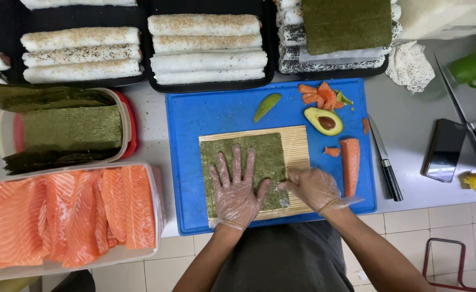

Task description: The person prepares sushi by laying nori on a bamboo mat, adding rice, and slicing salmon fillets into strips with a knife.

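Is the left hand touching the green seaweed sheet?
Touching: the head view shows the left hand lying flat, fingers spread, on the seaweed sheet.

Your left hand [237, 189] and right hand [313, 188] wear thin, glossy clear plastic gloves. They press a matt, rough nori sheet [246, 162] on a slatted bamboo rolling mat [297, 146]. Beneath lies a smooth blue plastic cutting board [189, 162]. The salmon strip [350, 165] looks moist and shiny.
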